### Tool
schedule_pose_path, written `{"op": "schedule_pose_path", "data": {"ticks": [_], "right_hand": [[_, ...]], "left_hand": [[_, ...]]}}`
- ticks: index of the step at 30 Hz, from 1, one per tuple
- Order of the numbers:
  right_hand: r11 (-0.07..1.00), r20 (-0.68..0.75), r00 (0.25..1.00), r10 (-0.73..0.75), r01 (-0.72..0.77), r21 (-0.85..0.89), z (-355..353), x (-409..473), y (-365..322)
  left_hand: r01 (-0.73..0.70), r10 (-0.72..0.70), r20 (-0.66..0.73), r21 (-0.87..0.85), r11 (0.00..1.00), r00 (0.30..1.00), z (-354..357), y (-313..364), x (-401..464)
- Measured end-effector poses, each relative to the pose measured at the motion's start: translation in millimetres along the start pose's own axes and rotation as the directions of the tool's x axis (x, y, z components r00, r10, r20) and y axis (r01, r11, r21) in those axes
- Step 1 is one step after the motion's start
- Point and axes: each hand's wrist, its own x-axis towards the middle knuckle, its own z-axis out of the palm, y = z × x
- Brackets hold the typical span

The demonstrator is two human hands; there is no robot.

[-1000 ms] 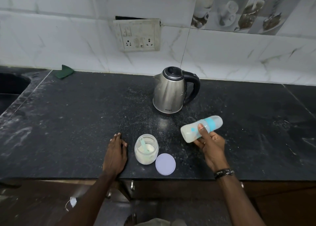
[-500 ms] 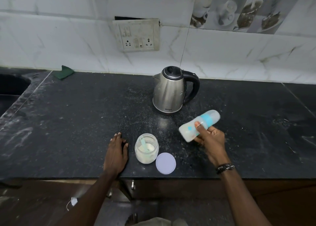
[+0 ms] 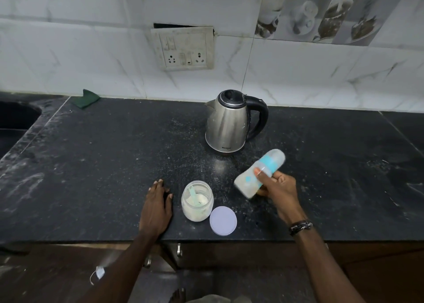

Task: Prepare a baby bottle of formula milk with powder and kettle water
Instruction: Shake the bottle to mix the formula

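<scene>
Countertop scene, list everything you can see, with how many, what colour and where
kettle: one, steel with black handle, back centre of counter
baby bottle: one, clear with blue collar, capped, tilted, blurred, held above the counter
powder jar: one, clear, open, front centre, pale scoop inside
jar lid: one, lilac, flat on counter right of jar
green cloth: one, back left by wall
socket panel: one, white, on wall tiles
counter: one, black speckled stone
wristband: one, dark, right wrist
left hand: flat on counter, left of jar
right hand: gripping the bottle
</scene>
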Motion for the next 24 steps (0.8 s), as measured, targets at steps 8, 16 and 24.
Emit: {"op": "schedule_pose_path", "data": {"ticks": [8, 16, 24], "right_hand": [[1.0, 0.004, 1.0, 0.004, -0.004, -0.014, -1, -1, 1], [0.995, 0.007, 0.996, 0.094, -0.095, 0.018, -3, -4, 10], [0.998, 0.075, 0.996, 0.049, -0.047, -0.032, -7, 0, 8]], "left_hand": [[-0.003, 0.003, 0.004, 0.009, 1.0, 1.0, -1, 1, 1], [0.0, 0.0, 0.006, 0.004, 1.0, 1.0, -1, 0, 0], [-0.025, 0.025, -0.022, 0.0, 1.0, 0.999, 0, 0, 1]]}}
